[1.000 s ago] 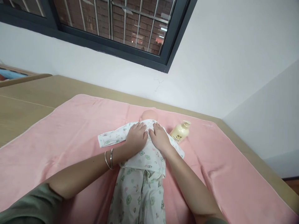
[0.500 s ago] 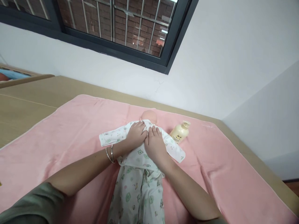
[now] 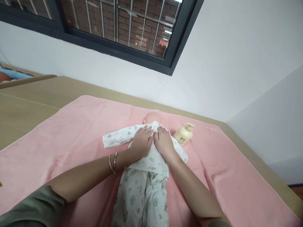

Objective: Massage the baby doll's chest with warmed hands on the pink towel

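Observation:
A baby doll [image 3: 152, 118] lies on a pink blanket [image 3: 78, 126], its head toward the wall. It wears a white top [image 3: 153, 160] and matching trousers [image 3: 142, 198], printed with small green and brown figures. Flat on the upper part of the top rests my left hand [image 3: 142, 142], fingers stretched toward the doll's head. My right hand [image 3: 163, 142] lies beside it on the other side of the chest area, fingers also extended. Neither hand grips anything. The doll's face is not visible. Two silver bangles [image 3: 113, 162] circle my left wrist.
A cream pump bottle [image 3: 184, 134] leans on the blanket right of the doll's sleeve. Beyond the blanket, a wooden surface [image 3: 71, 85] meets the white wall [image 3: 118, 74] under a dark-framed window [image 3: 113, 49]. At far left, a wooden-edged box [image 3: 28, 80] holds something blue.
My hands have moved slightly apart across the top, the right hand shifting outward over the doll's right-side shoulder area. The view has shifted a little.

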Motion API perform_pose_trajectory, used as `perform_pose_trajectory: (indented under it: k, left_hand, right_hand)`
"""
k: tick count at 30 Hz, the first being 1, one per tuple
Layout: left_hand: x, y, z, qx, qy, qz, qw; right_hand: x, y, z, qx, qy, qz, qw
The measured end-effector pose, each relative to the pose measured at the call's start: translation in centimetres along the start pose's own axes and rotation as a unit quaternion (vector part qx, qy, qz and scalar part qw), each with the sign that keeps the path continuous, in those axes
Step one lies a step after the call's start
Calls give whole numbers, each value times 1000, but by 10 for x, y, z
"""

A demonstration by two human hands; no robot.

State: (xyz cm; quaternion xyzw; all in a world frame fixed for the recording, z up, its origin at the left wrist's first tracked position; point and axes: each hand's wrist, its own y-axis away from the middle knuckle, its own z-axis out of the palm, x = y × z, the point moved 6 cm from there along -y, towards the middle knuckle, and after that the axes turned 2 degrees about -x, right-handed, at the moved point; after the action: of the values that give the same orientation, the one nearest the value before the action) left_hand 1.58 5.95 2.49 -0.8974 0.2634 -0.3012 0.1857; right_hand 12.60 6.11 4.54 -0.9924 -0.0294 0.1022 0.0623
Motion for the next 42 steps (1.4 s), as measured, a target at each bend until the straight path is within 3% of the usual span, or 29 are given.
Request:
perform_pose_trajectory:
  k: [7,10,15,18,22,27,31,38,42]
  left_hand:
    - [-36,-27,-2,-11,41,-57,997]
    - [-28,-19,-1,-1,6,-47,999]
    - [3,6,0,17,-45,-2,999]
    - [9,9,-1,14,-32,10,999]
    - [-11,-9,-7,19,47,-18,999]
    - [-37,-24,-3,16,95,-64,993]
    - [-37,-18,1,64,81,-55,993]
    - [-39,-9,5,96,90,-51,990]
    - [-40,-7,3,108,98,-61,987]
  right_hand:
    - [-28,31,5,22,55,-22,998]
    - [-20,20,4,-1,15,-27,1000]
    - [2,-8,-6,4,-54,-35,998]
    - [4,-10,-8,4,-44,-26,999]
    - [-9,7,-3,-17,8,-9,1000]
    - [-27,27,1,-33,2,-43,999]
    - [-16,16,3,-41,-50,-50,997]
    - [12,-7,-8,-33,-107,-35,993]
    - [10,0,-21,27,-114,-29,993]
